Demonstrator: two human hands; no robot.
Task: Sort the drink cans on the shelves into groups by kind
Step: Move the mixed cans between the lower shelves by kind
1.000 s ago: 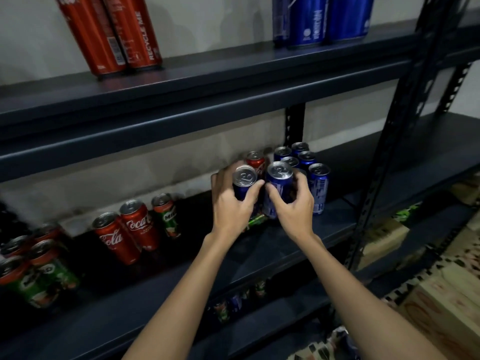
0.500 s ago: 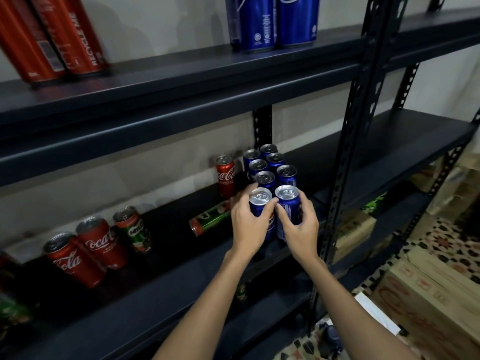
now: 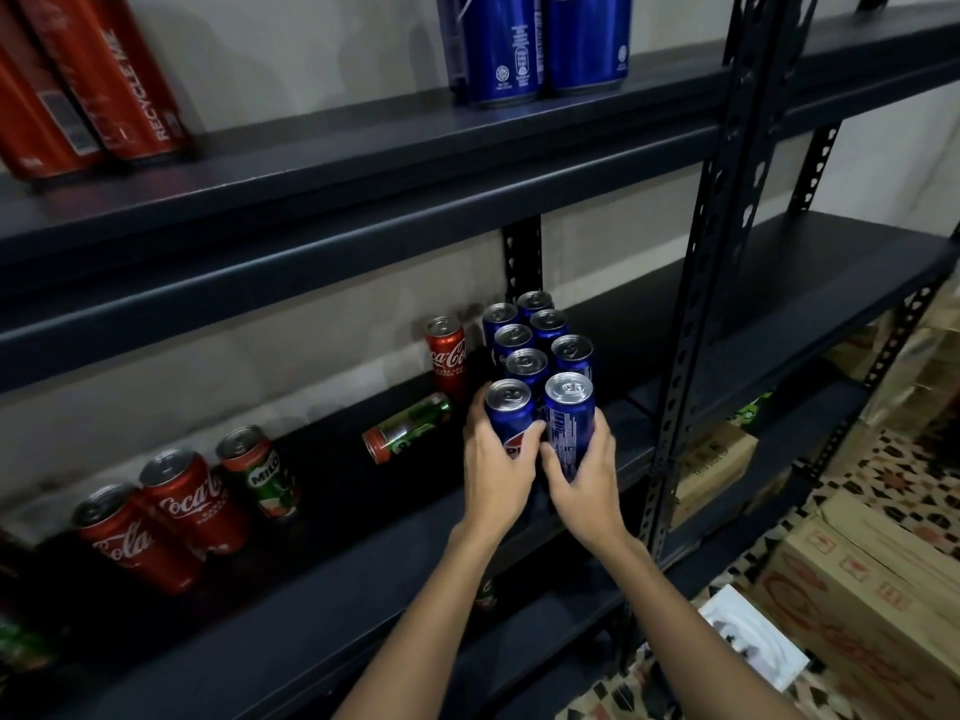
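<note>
Head view shows the left hand (image 3: 496, 467) and right hand (image 3: 584, 472) each wrapped round a blue can (image 3: 509, 415) at the shelf (image 3: 311, 605) front edge, before the blue cluster (image 3: 535, 340); likely smooth, stiff, dentable, best gripped mid-body.

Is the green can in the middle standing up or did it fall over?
Fallen over. The green can lies on its side on the shelf.
</note>
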